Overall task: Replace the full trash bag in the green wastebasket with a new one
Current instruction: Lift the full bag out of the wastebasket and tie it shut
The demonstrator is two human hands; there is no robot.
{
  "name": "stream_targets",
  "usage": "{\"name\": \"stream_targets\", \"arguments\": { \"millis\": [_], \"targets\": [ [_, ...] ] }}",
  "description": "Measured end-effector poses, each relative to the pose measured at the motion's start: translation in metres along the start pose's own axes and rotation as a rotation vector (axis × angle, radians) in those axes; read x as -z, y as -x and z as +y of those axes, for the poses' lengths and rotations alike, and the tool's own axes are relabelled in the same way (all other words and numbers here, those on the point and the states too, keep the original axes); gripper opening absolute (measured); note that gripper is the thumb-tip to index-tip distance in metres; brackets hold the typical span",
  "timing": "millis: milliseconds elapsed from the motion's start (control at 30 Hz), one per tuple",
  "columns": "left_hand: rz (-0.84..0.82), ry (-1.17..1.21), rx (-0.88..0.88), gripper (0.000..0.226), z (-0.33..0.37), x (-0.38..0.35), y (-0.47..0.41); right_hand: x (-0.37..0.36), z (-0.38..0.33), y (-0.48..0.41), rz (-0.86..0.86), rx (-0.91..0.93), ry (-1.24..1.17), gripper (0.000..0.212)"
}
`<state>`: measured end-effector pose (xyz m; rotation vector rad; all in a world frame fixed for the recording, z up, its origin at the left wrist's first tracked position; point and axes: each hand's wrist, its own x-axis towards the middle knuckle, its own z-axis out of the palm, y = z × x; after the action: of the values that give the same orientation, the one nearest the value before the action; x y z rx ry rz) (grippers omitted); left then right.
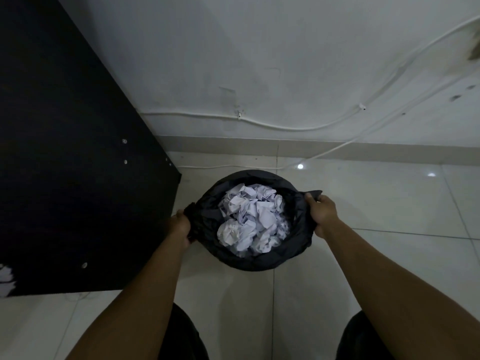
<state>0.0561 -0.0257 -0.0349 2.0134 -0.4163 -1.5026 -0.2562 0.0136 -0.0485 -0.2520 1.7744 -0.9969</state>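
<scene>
Black crinkled trash bag (259, 258), both hands (181, 226) (322, 214) pinching its rim around crumpled paper (253, 219).

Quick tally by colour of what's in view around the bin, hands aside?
Black: 2, the bag and the panel
White: 2, the paper wads as one heap, and the cable on the wall
Total: 4

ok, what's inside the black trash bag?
Crumpled white paper fills the black trash bag near its rim. Anything beneath the paper is covered, and the bag hides the wastebasket itself.
</scene>
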Motion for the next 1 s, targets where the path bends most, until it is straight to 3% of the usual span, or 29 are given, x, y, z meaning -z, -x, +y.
{"name": "stream_targets", "arguments": {
  "millis": [100,167,267,367,500,633,800,933,1000],
  "targets": [
    [-0.145,-0.016,0.071,0.056,0.012,0.001,0.012,0.008,-0.003,0.013,-0.136,-0.181,-0.056,0.037],
    [-0.263,-0.189,0.131,0.057,0.021,0.004,0.021,0.013,-0.007,0.021,-0.244,-0.284,-0.062,0.033],
    [-0.289,-0.330,0.194,0.054,0.022,0.015,0.020,0.013,-0.019,0.023,-0.337,-0.301,-0.012,0.025],
    [-0.232,-0.156,0.094,0.040,0.022,0.019,0.008,0.015,-0.024,0.012,-0.211,-0.242,-0.035,0.025],
    [-0.160,0.114,0.012,0.038,0.020,0.011,0.000,0.022,-0.018,0.001,-0.078,-0.057,0.008,0.027],
    [-0.340,0.269,0.049,0.049,0.027,0.007,0.007,0.024,-0.022,0.014,-0.142,-0.011,-0.029,0.019],
    [-0.447,0.097,-0.055,0.047,0.046,0.001,0.024,0.018,-0.046,0.027,-0.273,0.094,-0.141,0.012],
    [-0.303,-0.144,-0.330,0.025,0.054,-0.009,0.034,0.015,-0.057,0.037,-0.332,0.192,-0.096,0.018],
    [-0.316,-0.177,-0.425,0.020,0.054,-0.018,0.047,0.007,-0.057,0.042,-0.338,0.233,-0.060,0.022]
  ]
}}
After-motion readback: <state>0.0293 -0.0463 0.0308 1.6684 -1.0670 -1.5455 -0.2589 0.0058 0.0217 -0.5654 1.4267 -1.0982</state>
